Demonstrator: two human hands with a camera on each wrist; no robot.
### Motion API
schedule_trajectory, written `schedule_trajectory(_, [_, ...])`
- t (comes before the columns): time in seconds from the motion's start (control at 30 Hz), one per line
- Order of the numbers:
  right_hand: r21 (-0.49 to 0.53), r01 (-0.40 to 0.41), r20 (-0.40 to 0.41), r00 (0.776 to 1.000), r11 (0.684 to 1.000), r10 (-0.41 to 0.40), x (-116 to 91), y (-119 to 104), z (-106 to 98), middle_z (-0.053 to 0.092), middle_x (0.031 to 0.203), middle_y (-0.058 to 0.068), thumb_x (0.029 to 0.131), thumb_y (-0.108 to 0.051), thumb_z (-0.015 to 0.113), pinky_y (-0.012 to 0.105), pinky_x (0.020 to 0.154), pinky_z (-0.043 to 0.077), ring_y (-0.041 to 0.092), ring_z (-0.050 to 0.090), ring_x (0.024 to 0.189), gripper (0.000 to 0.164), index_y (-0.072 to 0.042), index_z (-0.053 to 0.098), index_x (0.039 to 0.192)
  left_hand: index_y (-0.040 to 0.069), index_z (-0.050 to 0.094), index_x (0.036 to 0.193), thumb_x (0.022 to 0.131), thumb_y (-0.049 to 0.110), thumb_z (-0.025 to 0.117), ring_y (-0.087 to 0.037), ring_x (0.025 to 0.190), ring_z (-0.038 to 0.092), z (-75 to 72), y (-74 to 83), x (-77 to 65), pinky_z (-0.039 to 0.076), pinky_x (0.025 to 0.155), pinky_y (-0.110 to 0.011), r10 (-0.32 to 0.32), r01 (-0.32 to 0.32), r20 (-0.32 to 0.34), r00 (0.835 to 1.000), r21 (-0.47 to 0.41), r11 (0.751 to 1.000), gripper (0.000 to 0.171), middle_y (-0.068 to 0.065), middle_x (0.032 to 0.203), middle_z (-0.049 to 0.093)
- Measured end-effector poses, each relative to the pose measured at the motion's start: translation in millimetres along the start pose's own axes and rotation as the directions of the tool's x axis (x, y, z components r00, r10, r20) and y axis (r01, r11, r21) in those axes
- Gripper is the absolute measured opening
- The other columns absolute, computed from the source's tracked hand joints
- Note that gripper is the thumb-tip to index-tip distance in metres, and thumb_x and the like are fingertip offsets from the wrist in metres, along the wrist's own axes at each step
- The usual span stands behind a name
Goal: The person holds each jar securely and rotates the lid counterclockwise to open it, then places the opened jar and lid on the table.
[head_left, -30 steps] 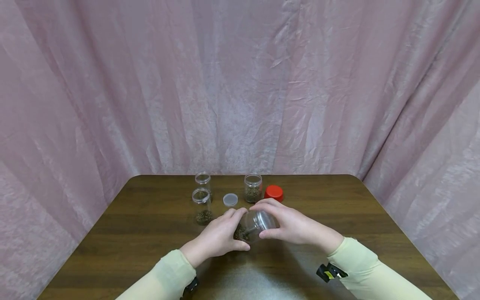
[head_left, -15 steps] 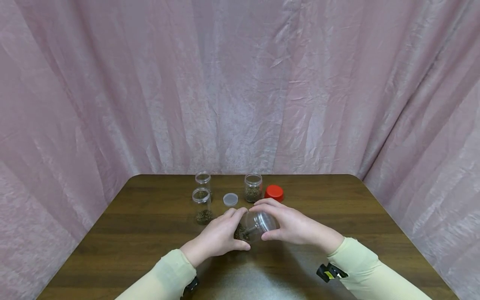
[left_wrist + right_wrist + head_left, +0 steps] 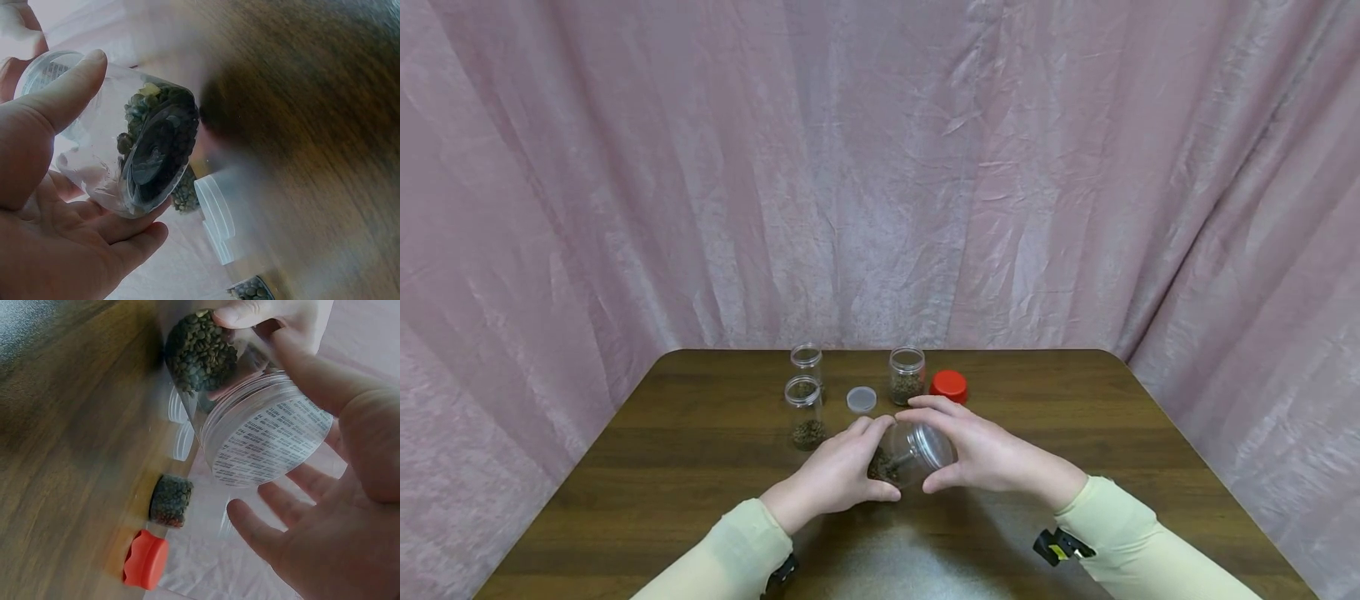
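A clear jar point(image 3: 904, 457) with small greenish-brown seeds at its base end lies tilted between both hands. My left hand point(image 3: 838, 473) grips its base end, with the thumb point(image 3: 69, 87) along the near side and the fingers beneath. A clear screw lid point(image 3: 275, 440), its disc printed with rows of small text, is on the jar's other end. My right hand point(image 3: 977, 446) is spread around this lid, its fingertips point(image 3: 240, 515) apart from the lid's lower edge in the right wrist view. The thumb side passes over the lid's opposite edge.
Two lidless jars with seeds, a nearer one point(image 3: 806, 425) and a farther one point(image 3: 806, 360), stand at the left on the wooden table point(image 3: 685, 467). Another lidless jar point(image 3: 907, 379) stands at the back beside a red cap point(image 3: 949, 385). A translucent lid point(image 3: 861, 399) lies between them.
My right hand's fingers and thumb have spread wider and shifted around the lid. The left hand and the jar have stayed in place.
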State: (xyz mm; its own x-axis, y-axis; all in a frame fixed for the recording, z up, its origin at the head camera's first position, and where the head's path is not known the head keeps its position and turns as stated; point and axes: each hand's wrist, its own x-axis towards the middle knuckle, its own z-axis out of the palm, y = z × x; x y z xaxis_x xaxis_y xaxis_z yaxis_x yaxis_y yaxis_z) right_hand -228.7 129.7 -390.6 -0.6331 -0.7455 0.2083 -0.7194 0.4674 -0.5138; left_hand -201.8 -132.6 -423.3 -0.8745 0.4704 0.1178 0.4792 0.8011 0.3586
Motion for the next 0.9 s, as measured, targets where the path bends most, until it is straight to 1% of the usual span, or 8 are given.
schedule_trajectory(0.07, [0.003, -0.014, -0.018, 1.000, 1.000, 0.014, 0.4, 0.5, -0.3, 0.045, 0.167, 0.009, 0.094, -0.036, 0.091, 0.063, 0.112, 0.048, 0.039, 0.046, 0.152, 0.080, -0.020, 0.054, 0.162, 0.006, 0.049, 0.159, 0.084, 0.042, 0.099, -0.029, 0.109, 0.070, 0.1, 0.2, -0.1, 0.060, 0.092, -0.050, 0.000, 0.000, 0.004, 1.000, -0.003, 1.000, 0.097, -0.012, 0.130, 0.064])
schedule_trajectory(0.13, [0.003, -0.046, -0.036, 0.998, 0.999, 0.046, 1.0, 0.9, -1.1, 0.047, 0.165, 0.010, 0.099, -0.046, 0.084, 0.063, 0.110, 0.050, 0.038, 0.053, 0.146, 0.076, -0.021, 0.052, 0.163, 0.006, 0.049, 0.159, 0.084, 0.042, 0.099, -0.029, 0.109, 0.070, 0.0, 0.5, 0.0, 0.060, 0.091, -0.049, 0.000, 0.000, 0.008, 1.000, -0.006, 1.000, 0.097, -0.013, 0.130, 0.064])
schedule_trajectory(0.27, [-0.001, -0.157, -0.037, 0.987, 0.988, 0.157, 1.5, -0.4, -3.9, 0.054, 0.155, 0.011, 0.103, -0.055, 0.075, 0.061, 0.100, 0.056, 0.028, 0.070, 0.116, 0.074, -0.020, 0.051, 0.164, 0.006, 0.049, 0.158, 0.084, 0.042, 0.099, -0.028, 0.108, 0.070, -0.2, 0.9, -0.1, 0.060, 0.091, -0.049, 0.000, 0.000, 0.006, 1.000, -0.008, 1.000, 0.096, -0.013, 0.129, 0.064])
schedule_trajectory(0.33, [-0.003, -0.200, -0.022, 0.980, 0.980, 0.199, 1.0, -1.0, -4.7, 0.056, 0.151, 0.012, 0.103, -0.057, 0.075, 0.060, 0.095, 0.057, 0.022, 0.070, 0.102, 0.075, -0.019, 0.051, 0.164, 0.007, 0.050, 0.157, 0.083, 0.042, 0.100, -0.028, 0.108, 0.070, -0.1, 0.8, -0.3, 0.060, 0.091, -0.049, -0.001, 0.001, 0.003, 1.000, -0.006, 1.000, 0.095, -0.012, 0.128, 0.064])
schedule_trajectory(0.4, [-0.001, -0.222, -0.008, 0.975, 0.975, 0.222, 0.4, -1.4, -4.9, 0.059, 0.148, 0.011, 0.103, -0.058, 0.075, 0.058, 0.091, 0.057, 0.020, 0.068, 0.097, 0.076, -0.018, 0.052, 0.164, 0.007, 0.050, 0.157, 0.084, 0.042, 0.100, -0.028, 0.108, 0.070, 0.1, 0.7, -0.5, 0.060, 0.091, -0.050, 0.001, -0.001, 0.001, 1.000, -0.004, 1.000, 0.095, -0.011, 0.128, 0.064])
schedule_trajectory(0.57, [0.011, -0.207, -0.001, 0.978, 0.978, 0.207, 0.3, 0.0, -4.7, 0.063, 0.142, 0.009, 0.102, -0.057, 0.077, 0.050, 0.085, 0.057, 0.021, 0.069, 0.102, 0.077, -0.017, 0.052, 0.163, 0.006, 0.050, 0.157, 0.084, 0.041, 0.099, -0.028, 0.108, 0.070, 0.2, 0.3, -0.5, 0.060, 0.091, -0.050, 0.007, -0.007, -0.002, 1.000, -0.003, 1.000, 0.095, -0.012, 0.128, 0.064])
schedule_trajectory(0.67, [0.008, -0.180, -0.007, 0.984, 0.984, 0.180, 0.6, 0.9, -4.7, 0.063, 0.140, 0.008, 0.101, -0.055, 0.079, 0.048, 0.086, 0.057, 0.022, 0.068, 0.104, 0.076, -0.018, 0.053, 0.162, 0.006, 0.049, 0.158, 0.084, 0.041, 0.099, -0.029, 0.109, 0.070, 0.2, 0.0, -0.6, 0.060, 0.091, -0.050, 0.008, -0.008, -0.001, 1.000, -0.004, 1.000, 0.096, -0.012, 0.128, 0.064])
schedule_trajectory(0.9, [-0.014, -0.123, -0.009, 0.992, 0.992, 0.123, -0.3, 2.5, -5.1, 0.060, 0.147, 0.007, 0.099, -0.049, 0.083, 0.055, 0.097, 0.056, 0.026, 0.067, 0.116, 0.075, -0.022, 0.054, 0.162, 0.006, 0.049, 0.158, 0.084, 0.041, 0.099, -0.030, 0.109, 0.070, 0.1, -0.6, -0.8, 0.060, 0.092, -0.051, 0.004, -0.004, -0.003, 1.000, -0.014, 1.000, 0.096, -0.013, 0.128, 0.064])
